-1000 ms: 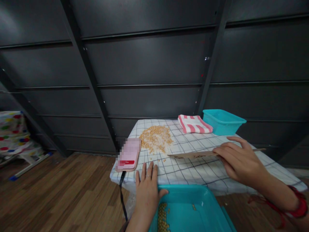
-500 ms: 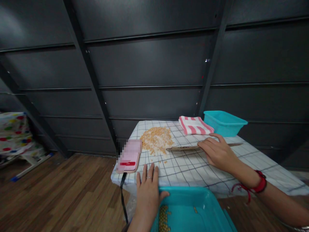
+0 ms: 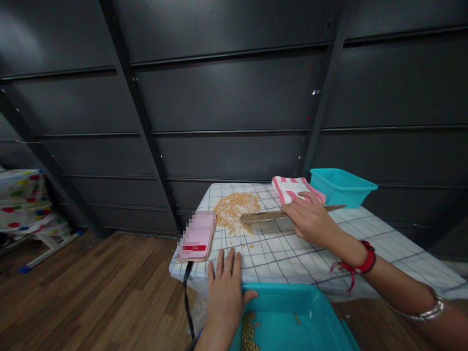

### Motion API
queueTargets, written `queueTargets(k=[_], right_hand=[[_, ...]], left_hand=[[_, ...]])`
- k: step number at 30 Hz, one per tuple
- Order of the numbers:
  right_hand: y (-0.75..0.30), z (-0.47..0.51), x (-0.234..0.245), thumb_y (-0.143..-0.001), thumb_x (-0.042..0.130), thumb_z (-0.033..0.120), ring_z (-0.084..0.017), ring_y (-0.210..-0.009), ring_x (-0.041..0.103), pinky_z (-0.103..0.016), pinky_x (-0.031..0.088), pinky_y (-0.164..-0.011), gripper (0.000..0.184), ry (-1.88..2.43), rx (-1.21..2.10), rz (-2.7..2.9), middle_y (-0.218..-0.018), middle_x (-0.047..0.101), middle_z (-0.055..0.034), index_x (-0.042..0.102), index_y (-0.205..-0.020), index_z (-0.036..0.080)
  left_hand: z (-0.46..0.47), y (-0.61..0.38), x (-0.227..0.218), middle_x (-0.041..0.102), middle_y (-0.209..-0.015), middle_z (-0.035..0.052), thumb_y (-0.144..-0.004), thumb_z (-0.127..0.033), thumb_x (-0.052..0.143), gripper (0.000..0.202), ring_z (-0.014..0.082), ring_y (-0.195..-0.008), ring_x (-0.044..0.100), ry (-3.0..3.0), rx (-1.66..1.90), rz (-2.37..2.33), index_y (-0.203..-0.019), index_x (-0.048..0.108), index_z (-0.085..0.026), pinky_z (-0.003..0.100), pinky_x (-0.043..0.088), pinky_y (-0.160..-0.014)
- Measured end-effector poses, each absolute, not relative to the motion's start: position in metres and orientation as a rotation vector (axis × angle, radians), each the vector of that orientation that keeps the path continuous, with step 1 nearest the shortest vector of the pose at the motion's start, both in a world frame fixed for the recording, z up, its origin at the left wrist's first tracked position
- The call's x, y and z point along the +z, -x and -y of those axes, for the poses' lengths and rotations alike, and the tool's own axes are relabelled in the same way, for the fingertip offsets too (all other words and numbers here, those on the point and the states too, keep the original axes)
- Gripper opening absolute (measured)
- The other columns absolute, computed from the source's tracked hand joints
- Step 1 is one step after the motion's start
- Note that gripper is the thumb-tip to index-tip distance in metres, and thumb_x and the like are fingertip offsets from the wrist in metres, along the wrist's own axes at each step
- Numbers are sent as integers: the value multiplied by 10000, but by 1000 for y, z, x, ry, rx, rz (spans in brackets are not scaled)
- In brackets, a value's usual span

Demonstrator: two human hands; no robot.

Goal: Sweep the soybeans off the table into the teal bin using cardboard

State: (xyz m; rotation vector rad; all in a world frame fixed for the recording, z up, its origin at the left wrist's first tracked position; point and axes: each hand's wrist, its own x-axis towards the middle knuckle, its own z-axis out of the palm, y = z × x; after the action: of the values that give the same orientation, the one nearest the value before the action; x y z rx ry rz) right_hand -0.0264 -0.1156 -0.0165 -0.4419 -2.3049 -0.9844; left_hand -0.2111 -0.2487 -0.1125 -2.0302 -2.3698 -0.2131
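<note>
A pile of yellow grains (image 3: 234, 208) lies on the checked tablecloth (image 3: 292, 253) at the table's far left. My right hand (image 3: 310, 220) grips a flat strip of brown cardboard (image 3: 261, 216), held on edge, whose left end reaches into the pile. My left hand (image 3: 225, 287) rests with fingers flat on the table's near edge and thumb on the rim of a teal tub (image 3: 303, 297). The tub sits below the table edge and holds some grains (image 3: 248, 331).
A pink phone (image 3: 197, 235) with a black cable lies at the table's left edge. A pink-and-white striped cloth (image 3: 288, 187) and a second teal tub (image 3: 341, 186) stand at the back. Behind is a dark panelled wall; wooden floor and a spotted cloth are at left.
My right hand has carried the cardboard strip away from me and leftwards, from mid-table until its left end entered the grain pile. My left hand has stayed put.
</note>
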Motion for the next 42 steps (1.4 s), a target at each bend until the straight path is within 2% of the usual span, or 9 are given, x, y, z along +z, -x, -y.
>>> queueTargets(k=[4, 14, 20, 28, 35, 42], right_hand=[[35, 115, -18, -703, 371, 11, -186, -677, 493, -399, 343, -818, 266, 400, -950, 2358, -668, 588, -63, 585, -822, 113], [15, 127, -14, -701, 384, 16, -179, -695, 499, -382, 361, -818, 279, 383, -930, 2328, -675, 581, -53, 585, -859, 127], [27, 114, -22, -663, 379, 11, -188, -688, 498, -398, 356, -825, 274, 446, -935, 2350, -677, 588, -59, 582, -802, 133], [11, 130, -17, -712, 369, 10, -171, -676, 509, -382, 382, -807, 301, 366, -832, 2367, -669, 577, -33, 576, -870, 161], [9, 132, -14, -706, 378, 6, -173, -674, 506, -374, 387, -789, 276, 367, -856, 2316, -666, 570, -44, 567, -860, 136], [15, 128, -20, -695, 375, -1, -175, -677, 506, -379, 382, -804, 276, 370, -835, 2381, -668, 577, -47, 565, -844, 133]], left_hand=[[249, 214, -119, 344, -1406, 107, -696, -408, 619, 707, 344, -1300, 240, 2044, -282, 2329, -1310, 354, -178, 585, 255, -1018], [249, 213, -119, 367, -1393, 114, -670, -377, 660, 729, 341, -1296, 249, 2027, -302, 2330, -1306, 360, -183, 582, 257, -1023], [249, 216, -125, 382, -1384, 125, -685, -403, 635, 710, 353, -1288, 264, 2040, -307, 2292, -1303, 366, -181, 595, 268, -1007], [249, 214, -119, 398, -1376, 120, -674, -366, 649, 710, 354, -1285, 270, 2028, -291, 2320, -1302, 369, -187, 592, 277, -1007], [249, 213, -118, 353, -1403, 98, -685, -384, 638, 716, 338, -1300, 244, 2037, -276, 2352, -1312, 353, -186, 573, 240, -1031], [250, 214, -120, 362, -1395, 124, -685, -384, 635, 717, 352, -1292, 256, 2036, -284, 2296, -1310, 354, -172, 591, 274, -1006]])
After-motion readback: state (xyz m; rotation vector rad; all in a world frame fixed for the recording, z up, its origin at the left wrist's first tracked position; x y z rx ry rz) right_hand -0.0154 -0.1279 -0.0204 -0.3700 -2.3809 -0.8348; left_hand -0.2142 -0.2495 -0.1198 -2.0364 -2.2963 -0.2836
